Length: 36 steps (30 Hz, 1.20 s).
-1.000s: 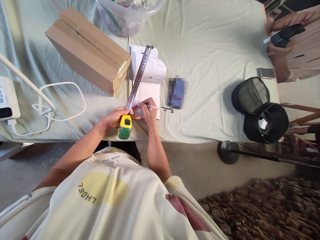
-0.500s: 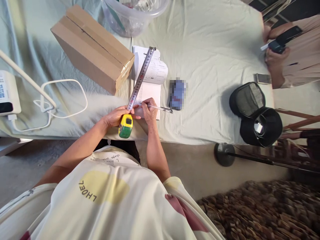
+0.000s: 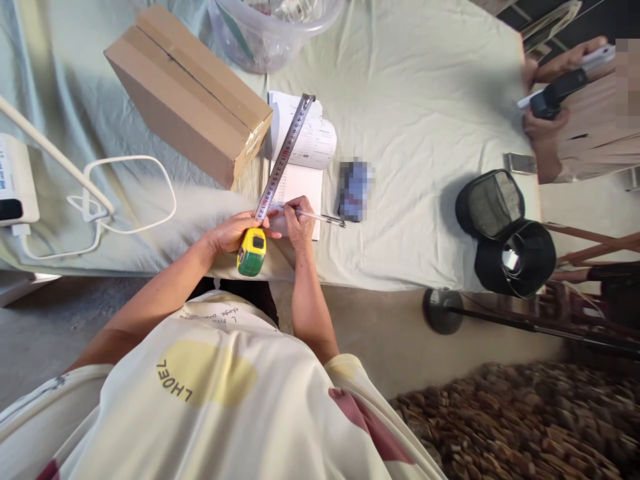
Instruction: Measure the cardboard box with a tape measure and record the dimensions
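Observation:
My left hand (image 3: 231,233) is closed around a yellow and green tape measure (image 3: 251,251) at the near edge of the table. Its metal blade (image 3: 285,155) runs up and away across an open notebook (image 3: 300,157). My right hand (image 3: 299,222) pinches a pen (image 3: 320,217), its tip on the lower part of the notebook page, right beside the blade. A brown cardboard box (image 3: 187,93) lies just left of the notebook, close to the blade.
A pale cloth (image 3: 425,120) covers the table. A small blurred item (image 3: 354,190) lies right of the notebook. A clear plastic tub (image 3: 270,30) stands at the back. White cable (image 3: 125,193) and a device (image 3: 15,180) sit left. Black round cases (image 3: 505,230) sit right. Another person's hands (image 3: 545,113) hold a phone.
My hands, the tape measure and the pen stay in place. The view has drifted slightly. The other person's hands have shifted a little at the far right.

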Tool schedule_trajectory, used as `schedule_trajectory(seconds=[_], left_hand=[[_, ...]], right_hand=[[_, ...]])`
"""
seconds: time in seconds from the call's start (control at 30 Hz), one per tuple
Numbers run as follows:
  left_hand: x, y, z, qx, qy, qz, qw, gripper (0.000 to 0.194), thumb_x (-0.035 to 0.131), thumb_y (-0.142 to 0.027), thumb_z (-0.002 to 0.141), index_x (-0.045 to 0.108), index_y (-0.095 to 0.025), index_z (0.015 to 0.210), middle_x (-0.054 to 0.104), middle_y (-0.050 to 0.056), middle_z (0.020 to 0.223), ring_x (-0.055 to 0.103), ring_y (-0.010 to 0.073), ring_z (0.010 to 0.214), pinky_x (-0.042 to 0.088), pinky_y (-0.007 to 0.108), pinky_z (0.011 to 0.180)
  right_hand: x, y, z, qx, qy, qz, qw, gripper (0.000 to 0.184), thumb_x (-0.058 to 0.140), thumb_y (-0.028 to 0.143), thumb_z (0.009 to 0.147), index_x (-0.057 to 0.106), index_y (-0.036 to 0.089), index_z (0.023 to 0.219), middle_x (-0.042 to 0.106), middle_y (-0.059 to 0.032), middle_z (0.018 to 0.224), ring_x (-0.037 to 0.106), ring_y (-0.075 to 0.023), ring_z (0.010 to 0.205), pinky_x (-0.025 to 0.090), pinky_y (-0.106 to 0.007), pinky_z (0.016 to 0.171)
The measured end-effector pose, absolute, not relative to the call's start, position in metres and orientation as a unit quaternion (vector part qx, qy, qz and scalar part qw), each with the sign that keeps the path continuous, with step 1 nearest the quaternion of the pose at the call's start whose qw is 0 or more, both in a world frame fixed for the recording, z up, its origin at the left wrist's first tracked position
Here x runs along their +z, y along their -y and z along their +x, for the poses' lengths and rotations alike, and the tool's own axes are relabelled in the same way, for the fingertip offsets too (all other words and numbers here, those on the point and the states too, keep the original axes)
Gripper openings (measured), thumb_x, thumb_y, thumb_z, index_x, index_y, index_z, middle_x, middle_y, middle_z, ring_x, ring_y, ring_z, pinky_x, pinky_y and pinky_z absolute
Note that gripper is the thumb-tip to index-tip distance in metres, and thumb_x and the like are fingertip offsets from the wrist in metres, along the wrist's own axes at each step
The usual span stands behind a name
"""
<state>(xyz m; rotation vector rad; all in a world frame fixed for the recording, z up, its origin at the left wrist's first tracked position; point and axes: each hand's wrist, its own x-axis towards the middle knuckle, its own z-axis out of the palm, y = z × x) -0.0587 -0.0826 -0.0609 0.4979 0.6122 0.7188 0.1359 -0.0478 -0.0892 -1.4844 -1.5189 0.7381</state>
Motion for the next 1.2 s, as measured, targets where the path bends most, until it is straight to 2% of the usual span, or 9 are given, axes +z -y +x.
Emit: schedule_trajectory(seconds=[0.3,0.8,1.2], left_hand=[[-0.0585,0.0828,-0.0588,0.344,-0.298,0.239,0.858,0.023,0.08,-0.032,0.073,0.066,-0.015,0.081,0.071,0.015,0.123,0.077,0.0289,0.097,0.055,0.026,0.061],[-0.0573,0.0828,-0.0585,0.343,-0.299,0.241,0.857,0.024,0.08,-0.032,0.073,0.065,-0.015,0.082,0.071,0.015,0.124,0.077,0.0276,0.096,0.053,0.026,0.064],[-0.0571,0.0827,-0.058,0.346,-0.298,0.235,0.858,0.023,0.08,-0.03,0.074,0.065,-0.014,0.082,0.07,0.016,0.128,0.077,0.0275,0.097,0.053,0.026,0.065]], right_hand=[[-0.0876,0.0486,0.1363,0.298,0.615,-0.599,0.417,0.018,0.058,0.025,0.092,0.052,0.024,0.075,0.06,0.0036,0.065,0.052,-0.0133,0.062,0.043,-0.029,0.064],[-0.0858,0.0484,0.1356,0.301,0.611,-0.602,0.416,0.015,0.058,0.019,0.088,0.053,0.024,0.075,0.061,0.004,0.065,0.053,-0.014,0.062,0.043,-0.03,0.065],[-0.0848,0.049,0.1362,0.29,0.619,-0.602,0.412,0.016,0.058,0.026,0.091,0.052,0.025,0.075,0.061,0.0026,0.066,0.055,-0.0146,0.062,0.045,-0.03,0.065]])
